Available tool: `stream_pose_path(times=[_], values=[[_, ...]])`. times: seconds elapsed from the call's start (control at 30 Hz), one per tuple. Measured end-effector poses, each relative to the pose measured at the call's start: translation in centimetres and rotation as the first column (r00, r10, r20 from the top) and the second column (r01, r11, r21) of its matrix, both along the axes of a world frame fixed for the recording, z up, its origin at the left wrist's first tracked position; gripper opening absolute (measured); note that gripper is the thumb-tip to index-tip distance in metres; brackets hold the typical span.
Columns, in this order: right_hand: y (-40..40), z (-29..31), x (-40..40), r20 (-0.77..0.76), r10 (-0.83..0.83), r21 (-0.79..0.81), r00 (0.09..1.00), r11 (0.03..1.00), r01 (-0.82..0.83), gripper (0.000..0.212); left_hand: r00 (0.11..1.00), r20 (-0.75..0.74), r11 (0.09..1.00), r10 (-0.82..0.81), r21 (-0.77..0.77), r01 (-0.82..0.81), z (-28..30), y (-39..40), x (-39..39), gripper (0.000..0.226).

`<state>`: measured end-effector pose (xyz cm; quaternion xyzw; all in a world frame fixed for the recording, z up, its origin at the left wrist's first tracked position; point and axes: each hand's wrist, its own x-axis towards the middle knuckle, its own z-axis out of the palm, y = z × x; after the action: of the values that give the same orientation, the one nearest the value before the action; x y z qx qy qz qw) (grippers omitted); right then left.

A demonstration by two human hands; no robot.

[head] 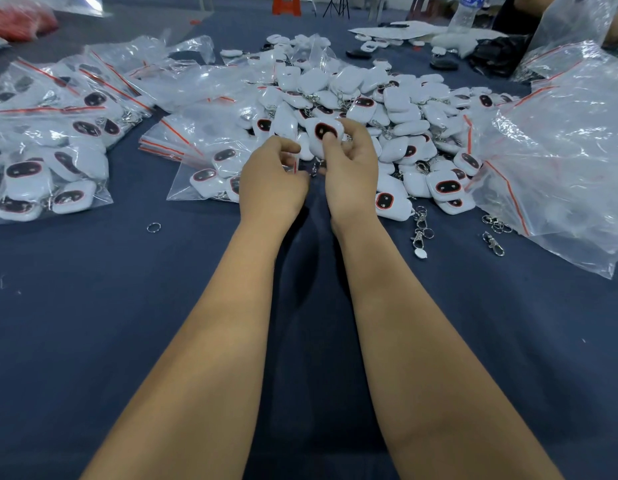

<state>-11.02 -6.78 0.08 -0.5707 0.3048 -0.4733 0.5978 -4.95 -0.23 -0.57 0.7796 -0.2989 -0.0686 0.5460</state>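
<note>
The right hand (pixel 352 168) grips a white tag (pixel 323 136), thumb pressed on its black, red-rimmed face and fingers curled round its far side. It holds the tag just above the near edge of the heap (pixel 387 109) of like tags. The tag's lower end and whatever hangs from it vanish between the two hands. The left hand (pixel 271 178) sits just beside the right, fingers curled inward. A sliver of red and something clear show at its fingertips, possibly a small bag, but I cannot tell whether it holds anything.

The open room is all on the near side. The blue surface (pixel 162 306) lies bare from the wrists back along both forearms, apart from a split ring (pixel 154 227) to the left and a few metal clasps (pixel 420 230) to the right. Ahead and to both sides the hands are hemmed in. A filled bag (pixel 210 157) lies right by the left hand, and more filled bags (pixel 58 133) spread to the left edge of view, which cuts them off. A mound of clear bags (pixel 560 150) runs off the right edge.

At the far side, a bottle (pixel 465 12) is cut off at the top, and the things around it are too small to make out.
</note>
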Motion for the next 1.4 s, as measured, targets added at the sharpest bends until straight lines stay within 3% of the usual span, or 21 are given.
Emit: stream_pose_path(times=[0.2,0.3,0.57,0.73,0.8,0.9,1.1,1.23,1.3,1.4], values=[[0.1,0.8,0.2,0.325,0.124,0.245,0.938,0.946,-0.210,0.010,1.000,-0.005,0.999,0.004,-0.051,-0.004,0.0,0.2,0.1,0.041],[0.5,1.0,0.4,0.377,0.195,0.287,0.905,0.905,-0.315,0.010,0.999,-0.040,0.995,0.028,-0.094,-0.032,0.0,0.2,0.1,0.041],[0.2,0.7,0.4,0.282,0.135,0.338,0.950,0.913,-0.230,0.006,0.993,-0.098,0.993,0.063,-0.098,-0.073,0.5,0.3,-0.2,0.034],[-0.3,0.1,0.5,0.150,0.098,0.309,0.984,0.941,-0.140,0.012,0.996,-0.043,0.995,0.078,-0.063,-0.081,0.3,0.3,-0.2,0.037],[-0.3,0.0,0.6,0.093,0.084,0.294,0.992,0.950,-0.108,0.018,0.994,-0.041,0.990,0.098,-0.097,-0.101,0.2,0.4,-0.2,0.035],[-0.2,0.0,0.6,0.061,0.090,0.261,0.994,0.960,-0.103,0.008,0.993,-0.035,0.980,0.111,-0.163,-0.115,0.4,0.5,-0.3,0.032],[0.2,0.2,0.7,0.166,0.163,0.248,0.972,0.948,-0.201,0.014,0.996,-0.029,0.968,0.088,-0.235,-0.092,0.8,0.4,-0.5,0.033],[0.5,0.0,0.9,-0.033,0.143,0.168,0.989,0.976,-0.135,0.013,0.996,-0.038,0.946,0.080,-0.310,-0.088,0.9,0.4,-0.7,0.032],[0.6,-0.1,0.8,-0.174,0.091,0.067,0.980,0.994,-0.081,0.012,0.995,-0.048,0.929,0.091,-0.356,-0.102,1.2,0.4,-0.7,0.030],[0.7,-0.2,0.7,-0.257,0.092,-0.087,0.962,0.989,-0.118,0.018,0.994,-0.064,0.908,0.094,-0.403,-0.111,1.4,0.5,-0.9,0.030]])
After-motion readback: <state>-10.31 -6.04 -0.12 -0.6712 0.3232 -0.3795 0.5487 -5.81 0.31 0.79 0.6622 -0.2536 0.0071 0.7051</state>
